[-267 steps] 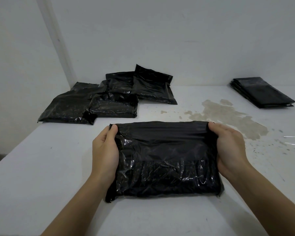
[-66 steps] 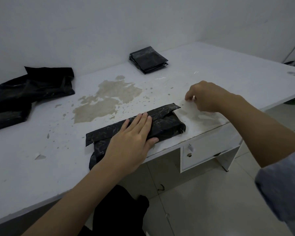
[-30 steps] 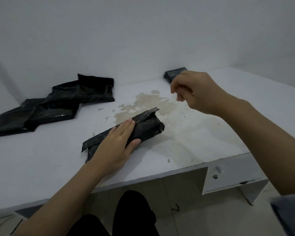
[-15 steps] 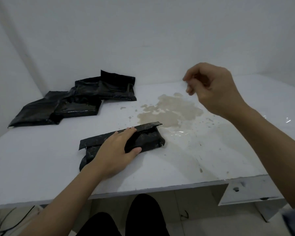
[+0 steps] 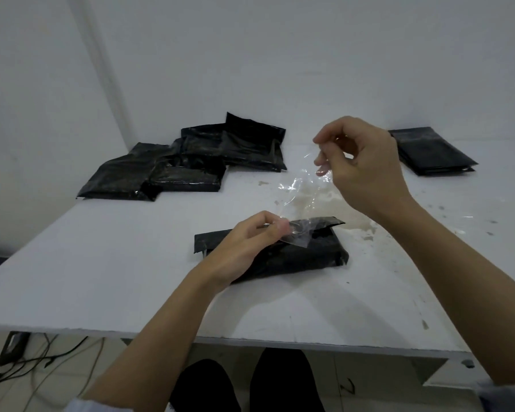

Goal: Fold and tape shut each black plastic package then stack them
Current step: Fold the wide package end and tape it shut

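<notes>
A folded black plastic package (image 5: 309, 254) lies on the white table (image 5: 101, 263) in front of me, its top flap sticking up a little at the right. A strip of clear tape (image 5: 298, 191) stretches between my hands above it. My left hand (image 5: 250, 248) pinches the strip's lower end over the package. My right hand (image 5: 360, 165) is raised above the table and pinches the upper end between thumb and fingertips.
A loose heap of several black packages (image 5: 188, 162) lies at the back left by the wall. A neat stack of flat black bags (image 5: 428, 150) sits at the back right. A tan stain (image 5: 318, 200) marks the table's middle. Cables (image 5: 42, 361) lie on the floor.
My left hand has lifted off the package, where it lay flat, and now pinches the tape's lower end. My right hand brought the tape over the package.
</notes>
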{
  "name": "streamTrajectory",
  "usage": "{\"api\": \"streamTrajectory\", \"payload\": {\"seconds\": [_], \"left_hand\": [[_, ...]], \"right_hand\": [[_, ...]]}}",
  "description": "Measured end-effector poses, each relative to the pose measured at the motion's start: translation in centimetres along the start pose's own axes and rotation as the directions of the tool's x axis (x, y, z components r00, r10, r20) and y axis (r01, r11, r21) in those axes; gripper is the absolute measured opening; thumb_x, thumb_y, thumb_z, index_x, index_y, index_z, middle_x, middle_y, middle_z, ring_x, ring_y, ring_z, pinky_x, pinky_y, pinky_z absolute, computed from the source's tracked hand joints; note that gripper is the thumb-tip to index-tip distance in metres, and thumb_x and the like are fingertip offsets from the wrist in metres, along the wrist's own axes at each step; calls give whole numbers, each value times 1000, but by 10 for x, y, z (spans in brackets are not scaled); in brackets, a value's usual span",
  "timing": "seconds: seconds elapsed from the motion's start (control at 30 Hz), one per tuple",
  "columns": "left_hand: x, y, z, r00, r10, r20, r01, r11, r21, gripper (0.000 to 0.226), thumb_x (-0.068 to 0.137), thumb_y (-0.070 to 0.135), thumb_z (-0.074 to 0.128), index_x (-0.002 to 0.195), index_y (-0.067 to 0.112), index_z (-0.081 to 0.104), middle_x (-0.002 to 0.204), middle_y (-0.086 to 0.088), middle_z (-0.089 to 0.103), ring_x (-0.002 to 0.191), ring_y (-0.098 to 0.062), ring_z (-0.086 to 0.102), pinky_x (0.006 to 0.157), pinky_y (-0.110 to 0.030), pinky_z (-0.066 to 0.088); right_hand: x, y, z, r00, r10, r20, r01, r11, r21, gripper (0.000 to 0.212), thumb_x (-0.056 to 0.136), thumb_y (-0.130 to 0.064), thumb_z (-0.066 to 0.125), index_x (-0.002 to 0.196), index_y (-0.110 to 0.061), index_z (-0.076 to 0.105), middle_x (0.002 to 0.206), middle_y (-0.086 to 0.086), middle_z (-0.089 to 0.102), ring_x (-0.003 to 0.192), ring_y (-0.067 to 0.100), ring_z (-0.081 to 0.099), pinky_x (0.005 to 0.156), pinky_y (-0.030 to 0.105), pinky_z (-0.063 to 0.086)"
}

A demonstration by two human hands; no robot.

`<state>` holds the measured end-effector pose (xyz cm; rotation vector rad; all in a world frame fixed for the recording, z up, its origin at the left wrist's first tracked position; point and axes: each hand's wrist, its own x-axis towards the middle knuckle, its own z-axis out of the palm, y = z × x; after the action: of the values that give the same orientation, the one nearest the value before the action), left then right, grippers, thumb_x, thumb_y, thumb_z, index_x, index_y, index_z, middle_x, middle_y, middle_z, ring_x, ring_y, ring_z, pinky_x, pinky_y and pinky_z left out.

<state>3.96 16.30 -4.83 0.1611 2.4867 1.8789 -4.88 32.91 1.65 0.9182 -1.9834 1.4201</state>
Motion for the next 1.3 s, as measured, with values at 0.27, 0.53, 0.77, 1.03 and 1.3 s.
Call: {"api": "streamTrajectory", "payload": {"seconds": [0.27,0.53,0.77,1.03,1.3], "left_hand": [[4,-6,-6,1000,-19,-25,16,994,-105,21,95,22,51,83,9,61,110,-1,71,112,-9,60,109,-36,35],[6,-8,-10,998,53,19,-48,982,-182,52,92,46,30,76,17,71,107,-5,71,117,-17,57,109,-40,29],[10,-13,-11,1000,9,-5,-10,995,-100,54,88,59,33,101,12,56,102,-4,73,117,-36,49,110,-48,25],[8,-11,-14,999,35,-12,-37,902,-429,60,87,56,27,106,8,58,109,-23,67,115,-28,58,113,-46,25],[5,-10,-10,995,96,-23,-98,981,-170,36,92,38,53,107,8,67,110,-10,68,113,-23,59,106,-46,36]], "right_hand": [[-4,12,6,994,112,8,-112,991,70,16,90,3,49,87,-7,60,72,0,58,61,13,64,62,29,56],[-17,14,5,970,221,95,-240,926,292,27,91,8,48,79,-14,58,77,1,55,63,14,60,62,26,54],[-23,0,11,938,216,273,-307,883,356,24,91,10,49,78,-9,57,67,7,53,50,8,55,53,19,47],[-23,-4,3,861,310,404,-477,767,429,19,89,10,51,77,-4,58,60,3,54,43,12,46,45,18,40],[-30,4,11,835,325,443,-503,776,379,19,91,7,51,79,-6,58,63,6,53,46,16,46,46,18,40]]}}
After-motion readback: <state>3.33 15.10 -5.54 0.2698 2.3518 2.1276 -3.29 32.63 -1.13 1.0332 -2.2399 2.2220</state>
